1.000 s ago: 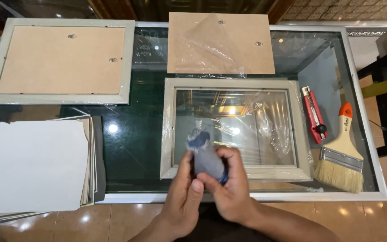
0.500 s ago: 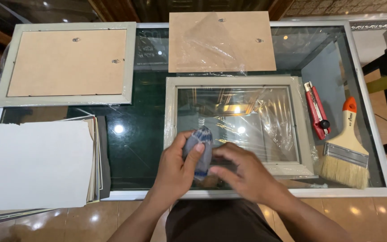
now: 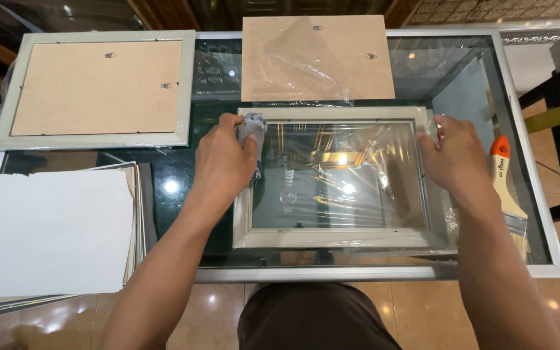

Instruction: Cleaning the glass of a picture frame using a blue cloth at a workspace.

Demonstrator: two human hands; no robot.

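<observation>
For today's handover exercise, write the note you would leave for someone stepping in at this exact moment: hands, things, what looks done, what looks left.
Left hand: fingers closed on a grey cloth, pressed at the upper left corner of the glazed frame.
Right hand: flat on the frame's right edge, steadying it.
Frame lies on the glass table, loose plastic wrap still over the glass.
Backing board lies above it; paintbrush to the right.
Done: frame opened, backing out.
Left, probably: most of the glass is unwiped.
</observation>
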